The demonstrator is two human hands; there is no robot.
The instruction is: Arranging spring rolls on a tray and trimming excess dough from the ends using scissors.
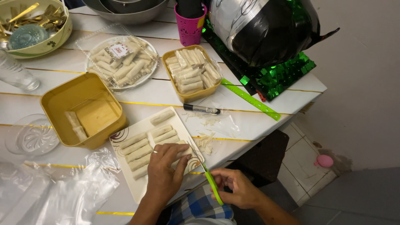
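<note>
My left hand (163,171) presses down on a pale spring roll (182,151) at the near corner of a white rectangular plate (139,187). Several more rolls (135,152) lie in rows on that plate. My right hand (234,188) grips green-handled scissors (207,173), whose blades point up toward the roll's end by my left fingers. Dough trimmings (205,143) lie on the table beside the plate.
A yellow tub (56,104) with two rolls stands left of the plate. Behind it are a packed yellow box of rolls (192,71), a round tray of rolls (121,60), a marker (201,109), a green ruler (250,99), plastic bags (62,191), and glass dishes (31,135).
</note>
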